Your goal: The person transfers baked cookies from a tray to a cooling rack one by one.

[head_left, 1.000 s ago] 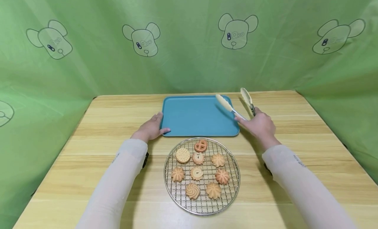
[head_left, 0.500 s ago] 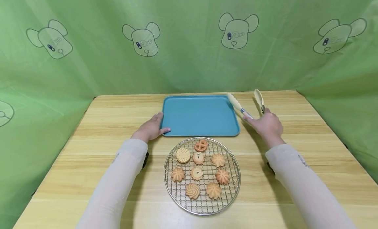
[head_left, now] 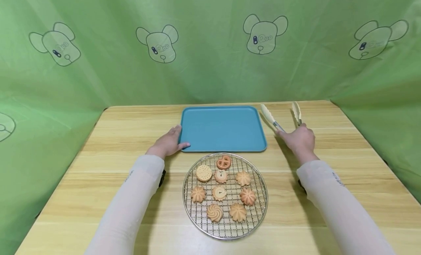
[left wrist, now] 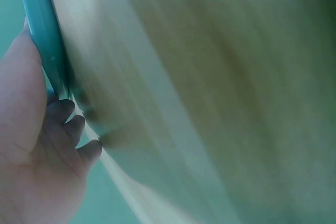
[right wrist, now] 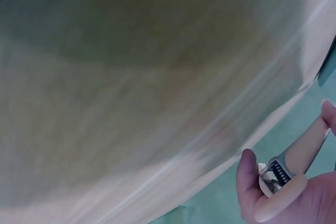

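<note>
In the head view, my left hand (head_left: 168, 141) holds the near left corner of a blue rectangular tray (head_left: 220, 128), thumb over the rim and fingers along the outer side. The left wrist view shows the hand (left wrist: 47, 150) at the tray's edge (left wrist: 44, 30), fingertips close to the tabletop. My right hand (head_left: 300, 139) grips food tongs (head_left: 269, 115) with cream scalloped tips and metal arms. These tips are spread apart, pointing away, just right of the tray, with nothing between them. In the right wrist view, my fingers curl round the tongs (right wrist: 304, 153); their tips are hidden.
A round wire cooling rack (head_left: 225, 238) lies in front of the tray. Several biscuits sit on it, among them a pretzel biscuit (head_left: 224, 162), a round dotted biscuit (head_left: 204, 173) and a swirl biscuit (head_left: 215, 213). A green curtain (head_left: 210, 79) encloses the wooden table (head_left: 108, 152).
My right hand has carried the tongs to the right, from over the tray's far right corner to beside it. The left hand, tray, rack and biscuits have stayed put.
</note>
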Available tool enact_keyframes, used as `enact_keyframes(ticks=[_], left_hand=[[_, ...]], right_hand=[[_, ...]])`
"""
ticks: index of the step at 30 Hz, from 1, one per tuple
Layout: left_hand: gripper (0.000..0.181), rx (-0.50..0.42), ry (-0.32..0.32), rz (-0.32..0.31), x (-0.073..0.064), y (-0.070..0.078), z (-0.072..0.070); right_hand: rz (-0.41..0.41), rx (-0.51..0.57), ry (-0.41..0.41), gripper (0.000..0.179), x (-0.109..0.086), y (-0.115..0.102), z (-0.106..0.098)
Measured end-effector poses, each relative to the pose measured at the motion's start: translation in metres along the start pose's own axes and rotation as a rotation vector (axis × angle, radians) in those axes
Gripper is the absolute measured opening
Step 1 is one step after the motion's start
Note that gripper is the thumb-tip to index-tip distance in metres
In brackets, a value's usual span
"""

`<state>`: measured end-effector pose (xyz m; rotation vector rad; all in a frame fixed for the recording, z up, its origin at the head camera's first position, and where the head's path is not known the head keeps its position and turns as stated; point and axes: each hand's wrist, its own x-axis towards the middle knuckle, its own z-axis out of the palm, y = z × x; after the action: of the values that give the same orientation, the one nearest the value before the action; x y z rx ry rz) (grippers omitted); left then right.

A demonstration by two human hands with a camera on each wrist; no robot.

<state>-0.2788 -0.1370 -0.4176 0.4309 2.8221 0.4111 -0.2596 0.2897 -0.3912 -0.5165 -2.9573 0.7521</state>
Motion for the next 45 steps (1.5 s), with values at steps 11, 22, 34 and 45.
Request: enact_keyframes(ticks=[11,22,34,45], left_hand=[[0.092,-0.005,-0.006,-0.012,0.0023,-0.0011,0.0003],[0.092,-0.001,0.001,-0.007,0.0037,-0.0008,0.0021],[0.092,-0.009,0.002,-0.009,0.0027,0.0003,0.0021],[0.092,-0.011,-0.001,-0.011,0.0027,-0.0021,0.0024]], right_hand=[[0.012,-0.046,-0.03,0.095,0.0019,0.0031,0.0031],[0.041,-0.1,-0.072,0.098,-0.0002,0.0009,0.0043],[0.058,-0.133,-0.107,0.1,-0.0034,-0.0002,0.0033],[-0.03,-0.125,-0.049,0.121,-0.006,-0.0032,-0.004]])
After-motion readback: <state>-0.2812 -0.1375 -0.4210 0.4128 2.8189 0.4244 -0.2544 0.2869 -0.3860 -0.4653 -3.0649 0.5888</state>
